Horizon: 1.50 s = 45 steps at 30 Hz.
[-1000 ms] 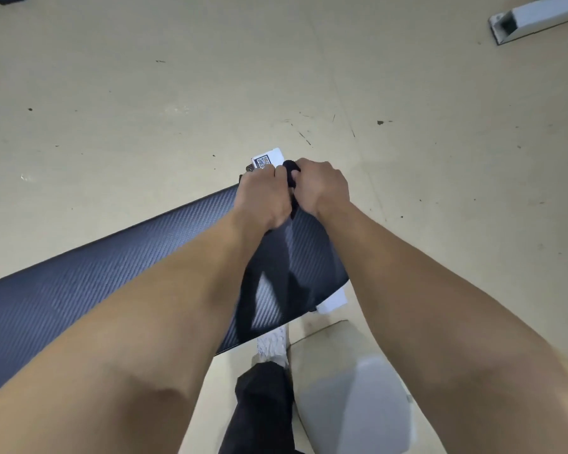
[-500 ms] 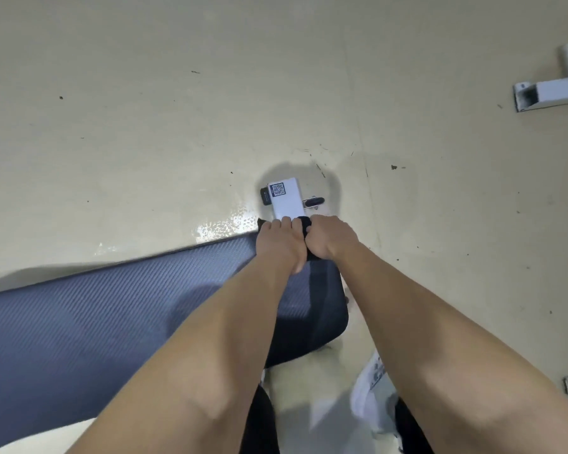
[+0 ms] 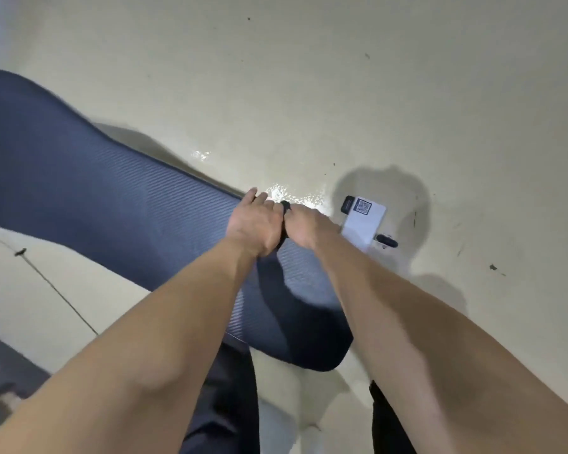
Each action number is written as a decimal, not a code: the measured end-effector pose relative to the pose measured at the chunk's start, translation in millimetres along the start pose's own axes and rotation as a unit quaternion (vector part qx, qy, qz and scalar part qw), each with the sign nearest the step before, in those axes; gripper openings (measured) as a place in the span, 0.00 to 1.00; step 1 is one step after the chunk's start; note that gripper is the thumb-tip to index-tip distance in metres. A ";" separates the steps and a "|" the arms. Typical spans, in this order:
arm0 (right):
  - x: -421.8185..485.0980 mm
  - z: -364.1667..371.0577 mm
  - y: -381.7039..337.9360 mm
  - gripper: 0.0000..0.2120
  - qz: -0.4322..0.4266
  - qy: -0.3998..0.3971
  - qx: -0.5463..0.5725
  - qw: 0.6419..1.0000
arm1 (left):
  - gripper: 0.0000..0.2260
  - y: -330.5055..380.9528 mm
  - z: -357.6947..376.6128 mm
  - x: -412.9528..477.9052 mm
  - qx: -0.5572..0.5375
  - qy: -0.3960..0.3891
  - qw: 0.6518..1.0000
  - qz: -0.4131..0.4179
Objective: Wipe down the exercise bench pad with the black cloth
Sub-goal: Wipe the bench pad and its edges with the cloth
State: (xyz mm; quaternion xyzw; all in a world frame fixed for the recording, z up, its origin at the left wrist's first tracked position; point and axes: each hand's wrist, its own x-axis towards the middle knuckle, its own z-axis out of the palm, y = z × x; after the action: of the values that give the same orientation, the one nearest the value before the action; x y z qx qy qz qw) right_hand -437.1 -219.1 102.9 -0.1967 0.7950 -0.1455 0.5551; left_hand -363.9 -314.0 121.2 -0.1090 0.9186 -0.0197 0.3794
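The dark blue ribbed bench pad (image 3: 118, 204) runs from the upper left down to the lower middle of the head view. My left hand (image 3: 254, 222) and my right hand (image 3: 305, 229) press side by side on the pad's far edge. Both grip the black cloth (image 3: 284, 221), of which only a thin strip shows between the hands. The rest of the cloth is hidden under my palms.
A white bench foot (image 3: 363, 224) with a QR sticker and a black knob sits on the beige floor just right of my right hand. My dark trouser legs (image 3: 223, 404) stand below the pad's near end. A thin cable (image 3: 56, 293) crosses the floor at left.
The view has swung, so the pad now slants from upper left to lower right. Both hands, still on the cloth, have slid along the pad's far edge near the white foot.
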 end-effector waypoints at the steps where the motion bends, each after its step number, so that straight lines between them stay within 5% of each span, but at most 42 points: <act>1: 0.8 0.7 1.7 0.18 -0.015 -0.008 -0.021 1.000 | 0.21 3.2 -0.4 -3.8 0.006 0.000 1.000 -0.018; 10: -30.9 -7.8 97.1 0.15 -0.039 0.032 -0.067 0.996 | 0.24 120.4 12.3 -19.4 -0.161 0.032 0.983 -0.082; 15: -41.4 -10.7 102.8 0.15 -0.015 0.021 -0.049 0.998 | 0.27 129.8 18.4 -23.7 -0.141 0.043 0.987 -0.069; 22: 11.4 13.1 -13.7 0.19 -0.096 0.031 -0.075 0.992 | 0.20 -12.5 26.0 -15.3 -0.077 0.076 0.990 -0.090; 31: 69.8 48.5 -160.9 0.21 -0.154 -0.001 -0.112 0.982 | 0.24 -158.5 42.9 -25.9 -0.041 0.054 0.980 -0.189; 36: 53.2 39.3 -128.3 0.17 -0.188 0.025 -0.215 0.958 | 0.26 -91.7 54.6 -29.9 -0.133 0.070 0.949 -0.277; 41: 20.7 23.1 -63.6 0.28 -0.242 0.014 -0.303 0.922 | 0.30 23.8 60.9 -54.7 -0.287 0.085 0.892 -0.338; 45: -18.0 24.3 10.4 0.35 -0.297 -0.002 -0.448 0.843 | 0.30 126.2 67.4 -77.6 -0.350 0.078 0.853 -0.378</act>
State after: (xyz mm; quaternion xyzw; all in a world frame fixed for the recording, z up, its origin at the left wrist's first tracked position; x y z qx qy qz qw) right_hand -410.4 -201.7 104.7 -0.6505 0.6765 0.0691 0.3383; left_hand -286.6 -171.1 112.0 -0.5718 0.7791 0.1530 0.2062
